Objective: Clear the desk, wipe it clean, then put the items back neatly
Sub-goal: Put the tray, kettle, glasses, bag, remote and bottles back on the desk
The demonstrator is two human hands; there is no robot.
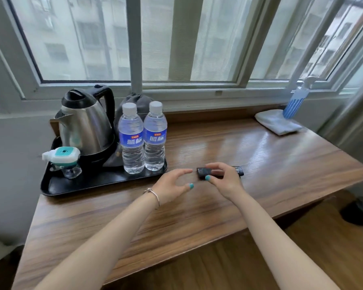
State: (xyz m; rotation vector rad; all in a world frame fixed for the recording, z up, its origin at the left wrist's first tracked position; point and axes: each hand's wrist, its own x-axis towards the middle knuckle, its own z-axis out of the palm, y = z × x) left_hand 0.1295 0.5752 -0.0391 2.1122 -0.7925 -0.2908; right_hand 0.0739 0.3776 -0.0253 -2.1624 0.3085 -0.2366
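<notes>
The right grip (222, 176) pinched a small black remote (218, 172) lying on the surface (260, 155); the left grip (174, 184) hovered released just beside it. A careless nudge leftward could have toppled the nearby bottles (143, 139).

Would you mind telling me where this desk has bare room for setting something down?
The widest free patch on the desk runs from the water bottles across to the folded cloth at the far right corner. The near strip below the black tray is bare too. The tray itself is crowded, with kettle and bottles. The right hand holds a small black device mid-desk.
</notes>
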